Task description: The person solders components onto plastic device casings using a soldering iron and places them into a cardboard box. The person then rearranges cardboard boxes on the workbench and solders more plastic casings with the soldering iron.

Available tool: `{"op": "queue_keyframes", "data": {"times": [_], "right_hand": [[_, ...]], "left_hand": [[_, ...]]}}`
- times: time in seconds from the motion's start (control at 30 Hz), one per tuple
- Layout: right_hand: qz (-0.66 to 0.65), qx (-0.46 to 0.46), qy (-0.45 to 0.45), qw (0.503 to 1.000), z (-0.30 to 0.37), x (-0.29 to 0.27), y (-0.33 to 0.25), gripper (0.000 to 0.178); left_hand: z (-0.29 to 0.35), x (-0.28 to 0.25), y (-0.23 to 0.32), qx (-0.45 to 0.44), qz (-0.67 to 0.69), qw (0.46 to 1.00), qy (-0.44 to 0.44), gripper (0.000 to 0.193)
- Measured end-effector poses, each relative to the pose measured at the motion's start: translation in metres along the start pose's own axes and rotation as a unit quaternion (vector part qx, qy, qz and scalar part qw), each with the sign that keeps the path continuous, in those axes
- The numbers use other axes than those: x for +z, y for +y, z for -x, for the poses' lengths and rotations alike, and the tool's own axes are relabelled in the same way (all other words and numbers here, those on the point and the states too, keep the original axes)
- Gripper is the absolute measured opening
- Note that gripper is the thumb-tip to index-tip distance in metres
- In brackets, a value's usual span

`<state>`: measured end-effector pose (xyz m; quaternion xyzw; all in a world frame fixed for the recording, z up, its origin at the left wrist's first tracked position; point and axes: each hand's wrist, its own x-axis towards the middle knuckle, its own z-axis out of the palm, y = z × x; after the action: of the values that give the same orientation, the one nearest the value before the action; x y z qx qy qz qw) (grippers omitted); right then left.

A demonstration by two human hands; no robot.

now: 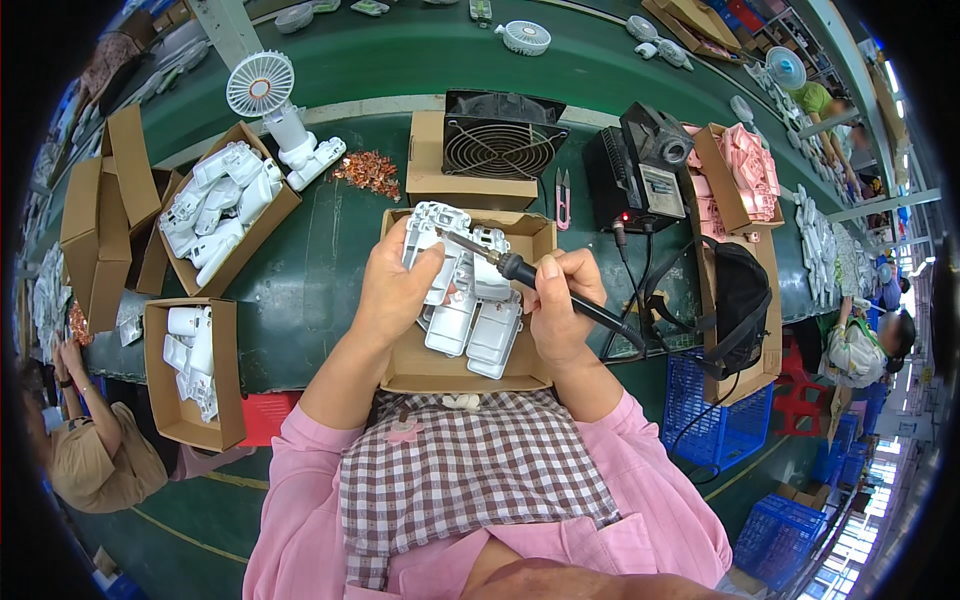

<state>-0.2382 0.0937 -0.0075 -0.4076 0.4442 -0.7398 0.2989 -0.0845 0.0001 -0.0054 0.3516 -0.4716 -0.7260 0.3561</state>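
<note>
My left hand (388, 288) is closed on a white plastic housing (436, 222), thumb on top, held over an open cardboard box (400, 372). In my right hand (562, 308) is a soldering iron (516, 269) with a black handle. Its metal tip points left and reaches the held housing; whether it touches cannot be made out. Beneath both hands, several more white plastic housings (493, 342) lie in the box. The cord from the iron's handle runs off to the right.
Behind the box stands a black fan (500, 140). Right of it are snips (563, 200), a black soldering station (640, 180) and a box of pink parts (738, 185). Leftward are boxes of white parts (222, 205), a handheld fan (262, 90) and copper-coloured bits (368, 173). Other people work nearby.
</note>
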Motion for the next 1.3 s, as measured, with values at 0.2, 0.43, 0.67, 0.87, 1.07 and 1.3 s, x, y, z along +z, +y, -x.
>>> {"op": "queue_keyframes", "data": {"times": [0.2,0.43,0.67,0.87,1.07,1.3], "right_hand": [[-0.005,-0.009,0.019,1.000,0.003,-0.002,-0.001,0.015],[-0.038,-0.036,0.045,0.998,0.002,0.000,-0.001,0.015],[0.014,-0.016,0.013,1.000,0.001,0.000,0.001,0.016],[0.046,-0.015,-0.003,0.999,0.000,0.001,0.002,0.017],[0.053,-0.005,-0.007,0.999,0.000,0.001,0.002,0.017],[0.068,-0.005,-0.011,0.998,0.000,0.000,0.003,0.017]], "left_hand": [[0.000,-0.001,-0.001,0.003,-0.003,1.000,-0.013,0.020],[-0.006,-0.003,-0.016,0.089,-0.098,0.991,0.033,0.029],[-0.002,-0.001,-0.004,0.007,-0.019,0.999,0.030,0.020],[-0.001,-0.001,-0.002,-0.004,-0.020,0.999,0.032,0.021],[0.000,-0.001,-0.002,-0.008,-0.020,0.999,0.030,0.022],[0.000,-0.001,-0.001,-0.009,-0.021,0.999,0.026,0.022]]}}
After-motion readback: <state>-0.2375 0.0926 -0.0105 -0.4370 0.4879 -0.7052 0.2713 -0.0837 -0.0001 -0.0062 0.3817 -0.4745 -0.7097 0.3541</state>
